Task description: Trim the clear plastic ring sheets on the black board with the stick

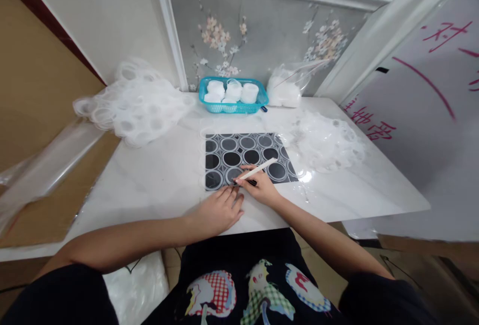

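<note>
My right hand (pixel 258 187) is closed around a slim white stick-shaped tool (pixel 264 166), held slanted like a pen with its upper end pointing right. Something small and dark shows beneath those fingers, too covered to name. Under the tool lies a black sheet (pixel 286 166) with rows of round pale rings, covered by clear plastic film. At the sheet's near edge, my left hand (pixel 220 210) rests palm down, fingers stretched out and lightly bent. Its fingertips almost meet the right hand. The tool's lower tip is hidden by my fingers.
A blue basket (pixel 234 107) holding stacks of white rings stands at the back. Beside it is a clear bag (pixel 285 88) of white pieces. Piles of clear plastic cut with round holes lie left (pixel 140 108) and right (pixel 329 143). A whiteboard (pixel 422 165) leans at right.
</note>
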Motion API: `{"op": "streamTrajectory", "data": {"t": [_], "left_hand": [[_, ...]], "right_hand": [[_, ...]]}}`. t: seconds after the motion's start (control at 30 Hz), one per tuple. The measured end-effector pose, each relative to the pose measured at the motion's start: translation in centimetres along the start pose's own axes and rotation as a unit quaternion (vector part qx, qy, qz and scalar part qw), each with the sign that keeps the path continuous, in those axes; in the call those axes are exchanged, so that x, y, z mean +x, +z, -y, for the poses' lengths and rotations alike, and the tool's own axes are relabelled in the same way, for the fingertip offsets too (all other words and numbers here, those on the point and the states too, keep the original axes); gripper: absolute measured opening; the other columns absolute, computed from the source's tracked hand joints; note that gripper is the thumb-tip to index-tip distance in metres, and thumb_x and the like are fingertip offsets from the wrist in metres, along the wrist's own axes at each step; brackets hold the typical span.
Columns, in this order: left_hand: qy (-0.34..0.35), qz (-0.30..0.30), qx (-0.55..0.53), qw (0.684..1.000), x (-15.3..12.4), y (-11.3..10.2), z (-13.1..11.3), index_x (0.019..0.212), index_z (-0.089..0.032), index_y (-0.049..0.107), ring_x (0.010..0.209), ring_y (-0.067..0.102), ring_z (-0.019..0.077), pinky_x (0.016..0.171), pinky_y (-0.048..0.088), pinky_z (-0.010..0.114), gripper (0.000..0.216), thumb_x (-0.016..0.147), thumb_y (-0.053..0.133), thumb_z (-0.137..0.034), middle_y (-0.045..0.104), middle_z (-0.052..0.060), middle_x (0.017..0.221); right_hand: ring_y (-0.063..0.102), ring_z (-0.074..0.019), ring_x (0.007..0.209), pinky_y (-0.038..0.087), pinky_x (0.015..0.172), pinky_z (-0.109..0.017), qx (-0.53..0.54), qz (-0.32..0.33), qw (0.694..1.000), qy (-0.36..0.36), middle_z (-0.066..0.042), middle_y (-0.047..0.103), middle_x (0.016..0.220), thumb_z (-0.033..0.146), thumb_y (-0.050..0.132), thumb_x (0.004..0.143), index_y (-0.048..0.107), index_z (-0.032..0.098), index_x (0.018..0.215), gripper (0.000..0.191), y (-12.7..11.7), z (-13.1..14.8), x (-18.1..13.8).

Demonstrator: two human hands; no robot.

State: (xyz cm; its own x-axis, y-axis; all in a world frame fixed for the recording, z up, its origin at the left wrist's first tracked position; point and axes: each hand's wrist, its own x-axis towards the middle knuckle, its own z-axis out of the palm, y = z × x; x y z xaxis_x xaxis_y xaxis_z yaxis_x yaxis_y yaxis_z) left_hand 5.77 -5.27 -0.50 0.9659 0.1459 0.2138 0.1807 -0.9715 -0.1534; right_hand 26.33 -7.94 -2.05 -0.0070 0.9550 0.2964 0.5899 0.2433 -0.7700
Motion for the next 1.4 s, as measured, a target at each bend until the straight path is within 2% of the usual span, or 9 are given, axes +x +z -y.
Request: {"op": "streamTrajectory", "data": {"t": [0.2, 0.4, 0.5, 0.6, 0.7, 0.77, 0.83, 0.97, 1.4], "left_hand": [[-0.008, -0.012, -0.014, 1.000, 0.1, 0.1, -0.2, 0.122, -0.003, 0.062, 0.118, 0.063, 0.0311, 0.105, 0.043, 0.043, 0.043, 0.102, 0.043, -0.035, 0.065, 0.024, 0.127], [-0.024, 0.038, -0.054, 0.998, 0.6, -0.7, -0.1, 0.116, -0.001, 0.064, 0.112, 0.065, 0.0306, 0.103, 0.045, 0.040, 0.044, 0.097, 0.051, -0.039, 0.070, 0.023, 0.115], [-0.024, 0.035, -0.063, 0.997, 0.6, -1.0, 0.2, 0.115, -0.003, 0.064, 0.115, 0.063, 0.0293, 0.103, 0.044, 0.037, 0.041, 0.096, 0.055, -0.038, 0.067, 0.022, 0.122], [-0.018, 0.021, -0.051, 0.998, 0.0, -0.9, -0.1, 0.117, -0.006, 0.064, 0.117, 0.062, 0.0292, 0.104, 0.043, 0.038, 0.040, 0.097, 0.053, -0.040, 0.065, 0.021, 0.129], [-0.029, 0.004, 0.001, 1.000, -0.9, -0.7, -1.2, 0.122, -0.008, 0.062, 0.118, 0.062, 0.0331, 0.103, 0.042, 0.045, 0.041, 0.100, 0.048, -0.040, 0.061, 0.021, 0.134], [-0.061, 0.006, 0.036, 0.997, -1.3, -0.8, -2.0, 0.124, -0.010, 0.062, 0.115, 0.064, 0.0349, 0.100, 0.043, 0.048, 0.042, 0.100, 0.050, -0.042, 0.062, 0.020, 0.134], [-0.083, 0.015, 0.057, 0.995, -1.5, -1.1, -2.6, 0.124, -0.011, 0.062, 0.109, 0.066, 0.0355, 0.096, 0.046, 0.048, 0.043, 0.098, 0.053, -0.044, 0.064, 0.018, 0.130], [-0.079, 0.021, 0.063, 0.995, -1.3, -1.9, -2.7, 0.122, -0.013, 0.065, 0.101, 0.069, 0.0350, 0.091, 0.047, 0.049, 0.038, 0.097, 0.055, -0.041, 0.066, 0.014, 0.127], [-0.079, 0.059, 0.019, 0.995, -0.8, -3.2, -1.9, 0.125, -0.011, 0.061, 0.094, 0.068, 0.0350, 0.088, 0.045, 0.049, 0.044, 0.095, 0.058, -0.043, 0.065, 0.013, 0.116]], "right_hand": [[0.062, -0.0290, 0.122, 0.043, 0.108, -0.053, -0.023, 0.010, 1.000, -0.016, -0.003, 0.080, 0.095, 0.029, 0.058, 0.094, 0.075, 0.026, 0.090, 0.017, 0.1, 0.9, -0.9], [0.050, -0.0311, 0.134, 0.005, 0.121, -0.065, -0.194, 0.042, 0.975, -0.103, -0.002, 0.077, 0.108, 0.019, 0.057, 0.091, 0.072, 0.032, 0.098, 0.021, 0.0, 1.3, -1.7], [0.058, -0.0300, 0.121, 0.010, 0.119, -0.066, -0.223, -0.080, 0.970, -0.055, -0.002, 0.077, 0.095, 0.018, 0.052, 0.091, 0.072, 0.031, 0.094, 0.024, -2.4, 0.5, 1.7], [0.060, -0.0291, 0.113, 0.034, 0.110, -0.060, -0.168, -0.267, 0.949, 0.004, -0.008, 0.074, 0.099, 0.025, 0.042, 0.097, 0.073, 0.024, 0.095, 0.030, -3.8, 0.3, 5.3], [0.061, -0.0280, 0.115, 0.046, 0.102, -0.051, -0.062, -0.095, 0.991, -0.068, -0.007, 0.076, 0.096, 0.031, 0.047, 0.098, 0.074, 0.025, 0.092, 0.029, -2.1, 1.0, 5.9], [0.061, -0.0273, 0.119, 0.041, 0.108, -0.052, -0.007, 0.074, 0.992, -0.102, -0.005, 0.077, 0.093, 0.031, 0.051, 0.097, 0.075, 0.026, 0.089, 0.026, -0.1, 1.3, 5.0], [0.060, -0.0275, 0.123, 0.030, 0.115, -0.058, 0.022, 0.154, 0.983, -0.094, -0.004, 0.078, 0.095, 0.030, 0.055, 0.097, 0.075, 0.026, 0.090, 0.022, 1.5, 1.3, 3.9], [0.058, -0.0283, 0.127, 0.019, 0.119, -0.061, 0.031, 0.178, 0.981, -0.072, -0.003, 0.078, 0.098, 0.029, 0.060, 0.095, 0.075, 0.026, 0.090, 0.016, 2.1, 0.9, 3.3], [0.055, -0.0286, 0.131, 0.019, 0.119, -0.063, 0.018, 0.178, 0.980, -0.086, -0.003, 0.078, 0.099, 0.029, 0.059, 0.096, 0.075, 0.026, 0.096, 0.016, 1.7, 0.5, 3.4]]}}
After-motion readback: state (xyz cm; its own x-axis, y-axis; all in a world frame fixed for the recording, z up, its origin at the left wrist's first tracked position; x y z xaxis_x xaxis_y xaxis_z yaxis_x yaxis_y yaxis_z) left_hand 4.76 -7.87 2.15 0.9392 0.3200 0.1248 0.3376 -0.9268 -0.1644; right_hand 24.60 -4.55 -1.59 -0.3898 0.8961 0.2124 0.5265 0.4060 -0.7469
